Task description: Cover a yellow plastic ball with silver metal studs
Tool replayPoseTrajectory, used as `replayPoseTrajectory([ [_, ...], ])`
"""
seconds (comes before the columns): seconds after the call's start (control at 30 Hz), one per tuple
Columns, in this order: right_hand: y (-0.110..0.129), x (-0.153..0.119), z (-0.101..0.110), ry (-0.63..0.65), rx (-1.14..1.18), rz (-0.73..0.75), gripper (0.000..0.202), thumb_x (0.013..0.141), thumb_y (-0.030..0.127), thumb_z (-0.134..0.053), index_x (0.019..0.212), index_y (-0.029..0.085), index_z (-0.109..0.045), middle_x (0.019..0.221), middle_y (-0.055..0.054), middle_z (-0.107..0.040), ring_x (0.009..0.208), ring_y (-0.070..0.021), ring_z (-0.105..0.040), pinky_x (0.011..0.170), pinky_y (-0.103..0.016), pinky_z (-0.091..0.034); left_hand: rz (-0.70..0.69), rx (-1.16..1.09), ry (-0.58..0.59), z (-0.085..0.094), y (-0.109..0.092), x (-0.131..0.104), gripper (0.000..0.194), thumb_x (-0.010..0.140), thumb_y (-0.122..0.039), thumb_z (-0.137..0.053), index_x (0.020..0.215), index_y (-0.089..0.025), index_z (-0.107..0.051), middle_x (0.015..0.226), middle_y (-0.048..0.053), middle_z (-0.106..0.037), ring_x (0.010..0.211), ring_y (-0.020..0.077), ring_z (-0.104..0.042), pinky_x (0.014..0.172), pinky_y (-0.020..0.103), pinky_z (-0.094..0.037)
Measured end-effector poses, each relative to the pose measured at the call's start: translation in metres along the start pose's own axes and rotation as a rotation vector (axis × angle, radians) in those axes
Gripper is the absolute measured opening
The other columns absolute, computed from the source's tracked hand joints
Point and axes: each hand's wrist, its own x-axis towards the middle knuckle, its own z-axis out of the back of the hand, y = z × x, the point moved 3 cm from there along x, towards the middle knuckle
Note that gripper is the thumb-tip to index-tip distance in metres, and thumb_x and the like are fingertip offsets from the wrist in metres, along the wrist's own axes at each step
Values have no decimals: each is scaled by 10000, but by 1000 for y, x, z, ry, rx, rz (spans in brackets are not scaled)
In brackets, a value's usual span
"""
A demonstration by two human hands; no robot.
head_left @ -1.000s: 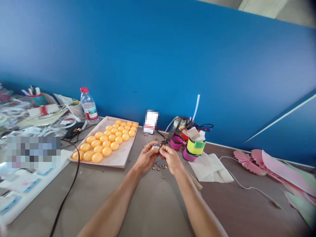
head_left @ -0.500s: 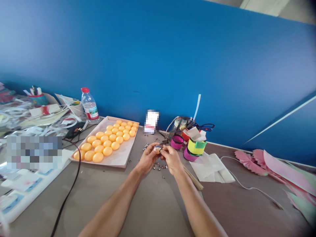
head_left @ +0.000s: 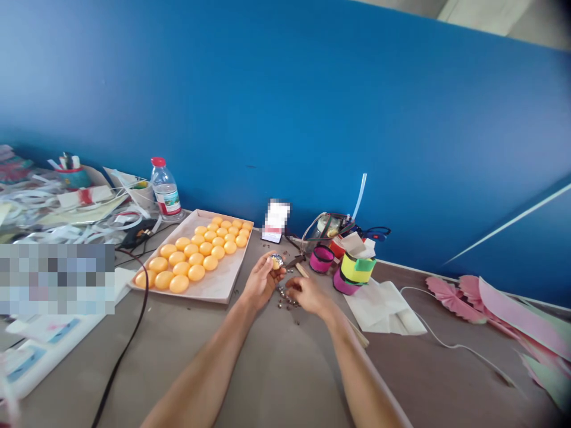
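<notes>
My left hand (head_left: 261, 282) is closed round an orange ball (head_left: 275, 263) whose upper side is covered with shiny silver pieces. My right hand (head_left: 308, 293) is down at a loose scatter of small silver beads (head_left: 289, 301) on the table, just right of the left hand. Its thumb and fingers are curled together in a pinch; whatever is between the tips is too small to make out. Behind the right hand lies a tool with a dark head and a pale wooden handle (head_left: 302, 270), partly covered by the hand.
To the left, a shallow white tray (head_left: 209, 290) holds several orange balls. A bottle with a red cap (head_left: 166, 193) stands behind it. A propped phone (head_left: 275, 220), a magenta ring (head_left: 321, 258) and a yellow-magenta holder (head_left: 354, 270) stand behind the hands. A dark cable (head_left: 129, 339) crosses the left side.
My hands have come apart. The left keeps the ball and has shifted slightly left; the right has let go of it and dropped to the beads. The view has moved slightly.
</notes>
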Motion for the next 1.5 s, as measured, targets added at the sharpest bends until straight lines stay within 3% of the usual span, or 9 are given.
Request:
replayPoseTrajectory([
  [0.1, 8, -7, -6, 94, -227, -11, 206, 722, 261, -590, 917, 229, -647, 800, -34, -663, 705, -168, -597, 584, -249, -352, -18, -26, 26, -1, -2, 0, 323, 740, -284, -650, 1029, -185, -544, 934, 53, -631, 673, 112, -599, 644, 255, -464],
  [0.23, 12, -6, -18, 47, -386, 43, 167, 787, 192, -497, 879, 200, -636, 924, -74, -667, 822, -187, -610, 633, -250, -352, -22, -60, 80, -3, -4, -2, 297, 767, -257, -620, 1043, -193, -531, 929, 48, -629, 732, 129, -612, 717, 278, -461],
  [0.4, 7, -1, -24, -19, -401, 85, 184, 814, 185, -446, 848, 188, -626, 891, -81, -664, 791, -185, -605, 624, -252, -341, -6, -68, 129, -6, -5, -4, 333, 747, -229, -637, 1059, -192, -529, 919, 53, -634, 804, 158, -622, 785, 309, -449],
  [0.57, 13, -3, -12, -99, -186, 107, 168, 760, 135, -461, 795, 198, -612, 743, -30, -648, 690, -150, -576, 607, -238, -333, 5, -69, 146, -6, -3, -3, 353, 729, -198, -647, 1063, -186, -536, 893, 52, -636, 843, 170, -620, 854, 350, -430],
  [0.73, 12, -3, -2, -86, 55, 106, 143, 688, 128, -489, 718, 209, -603, 610, 24, -572, 571, -127, -510, 576, -240, -338, 19, -71, 148, -5, -2, -2, 341, 715, -173, -648, 1040, -189, -544, 894, 45, -641, 856, 175, -624, 887, 361, -416],
  [0.87, 7, 1, 2, -114, 458, 168, 66, 666, 204, -542, 714, 201, -588, 614, 41, -542, 538, -108, -467, 551, -235, -353, 22, -82, 158, -4, -2, -1, 330, 711, -144, -635, 1025, -191, -545, 901, 47, -651, 909, 188, -621, 897, 350, -407],
  [1.07, 7, 2, 9, -223, 972, 140, 123, 639, 273, -634, 720, 186, -602, 533, 53, -495, 500, -89, -419, 526, -230, -335, 18, -83, 188, -8, -2, -3, 345, 692, -112, -645, 1015, -190, -552, 922, 47, -649, 939, 192, -612, 914, 352, -398],
  [1.5, 8, 4, -3, -265, 1109, 40, 182, 609, 291, -662, 726, 178, -581, 573, 43, -533, 481, -77, -423, 498, -220, -319, 26, 10, 184, -11, -1, -6, 324, 707, -133, -654, 1017, -186, -575, 918, 39, -624, 816, 128, -586, 790, 270, -444],
])
